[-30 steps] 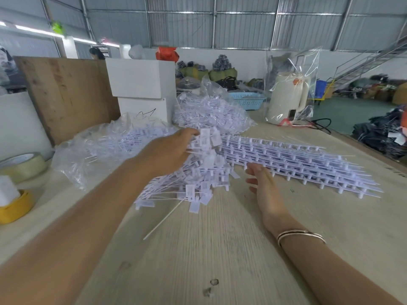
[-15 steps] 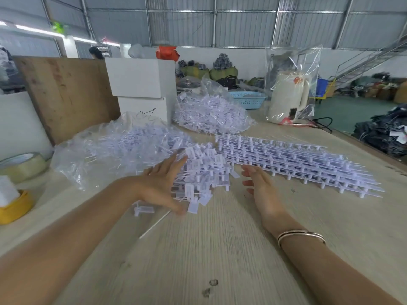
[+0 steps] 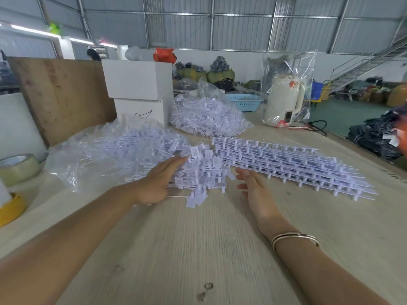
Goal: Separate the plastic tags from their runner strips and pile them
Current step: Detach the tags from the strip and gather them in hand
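Two bags [image 3: 114,150] of loose tags sit behind the pile [image 3: 202,172] mid-worktop [image 3: 198,249]. Runner strips [image 3: 286,166] stretch rightward. Left hand [image 3: 158,183] rests flat against the pile; right hand [image 3: 253,190] hovers apart, fingers relaxed.

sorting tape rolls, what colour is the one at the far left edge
Yellow roll, shown best in the head view.

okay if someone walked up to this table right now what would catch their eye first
Probably the loose heap of white plastic tags at the table's middle, with the left hand resting flat against its left side and the right hand open beside it. Just right of it lies a long stack of tags still on runner strips, and clear bags of tags sit behind.
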Demonstrator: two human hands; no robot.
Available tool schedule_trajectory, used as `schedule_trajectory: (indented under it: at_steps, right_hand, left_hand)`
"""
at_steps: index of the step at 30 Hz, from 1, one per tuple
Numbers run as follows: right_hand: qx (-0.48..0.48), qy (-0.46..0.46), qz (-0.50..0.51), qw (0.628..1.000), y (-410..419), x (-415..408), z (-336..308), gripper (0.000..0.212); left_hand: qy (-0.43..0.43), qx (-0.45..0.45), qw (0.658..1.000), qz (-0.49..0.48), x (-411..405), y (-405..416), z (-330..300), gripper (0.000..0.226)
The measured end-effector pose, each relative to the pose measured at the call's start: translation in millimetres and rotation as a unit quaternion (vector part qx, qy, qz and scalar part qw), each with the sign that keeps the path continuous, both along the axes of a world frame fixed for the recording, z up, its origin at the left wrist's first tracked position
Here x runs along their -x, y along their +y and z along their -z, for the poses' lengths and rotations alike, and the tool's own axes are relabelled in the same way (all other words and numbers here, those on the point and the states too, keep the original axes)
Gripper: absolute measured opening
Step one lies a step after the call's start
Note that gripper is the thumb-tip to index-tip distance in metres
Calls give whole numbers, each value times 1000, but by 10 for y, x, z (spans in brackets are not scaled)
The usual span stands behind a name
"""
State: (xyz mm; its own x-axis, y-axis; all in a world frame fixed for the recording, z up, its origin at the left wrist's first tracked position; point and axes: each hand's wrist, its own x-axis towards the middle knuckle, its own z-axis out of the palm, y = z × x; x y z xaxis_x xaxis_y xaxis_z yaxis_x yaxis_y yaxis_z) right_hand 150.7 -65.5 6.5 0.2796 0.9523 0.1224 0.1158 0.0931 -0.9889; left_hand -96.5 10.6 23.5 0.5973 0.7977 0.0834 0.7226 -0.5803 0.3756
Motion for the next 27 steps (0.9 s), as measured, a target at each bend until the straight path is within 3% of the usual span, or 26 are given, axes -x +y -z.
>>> schedule_trajectory:
  at_steps: [2, 4, 9, 12, 14, 17, 19, 20, 25, 27]
  right_hand:
    - [-1, 1, -2, 1000, 3, 10, 3, 32]
    - [-1, 3, -6, 1000, 6, 16, 5, 32]
    - [-2, -10, -13, 1000, -3, 21, -10, 32]
    - [-3, -15, -12, 1000, -8, 26, -21, 30]
    - [-1, -15, -11, 1000, -14, 32, -26, 30]
    - [-2, -33, -11, 999, -20, 38, -24, 28]
    - [-1, -58, -16, 998, -16, 37, -11, 26]
    - [-1, -64, -19, 998, -12, 36, -3, 26]
    - [3, -53, -27, 998, -32, 34, -1, 25]
    - [3, -61, -29, 998, -42, 30, -6, 25]
  left_hand:
    - [-80, 12, 997, 1, 104, -71, -163, 75]
    - [-86, -56, 995, -15, 258, -129, -332, 68]
    - [169, -230, 955, 75, 768, -364, -414, 48]
    - [208, -280, 934, 77, 911, -494, -223, 43]
    - [189, -318, 927, 66, 909, -479, -123, 38]
    - [157, -367, 914, 78, 811, -479, -113, 4]
    - [116, -371, 918, 77, 672, -494, -121, 31]
    - [83, -370, 923, 60, 577, -518, -142, 34]
    - [-24, -372, 927, -31, -57, -624, -12, 7]
    - [-30, -285, 956, -57, -224, -626, 90, 14]
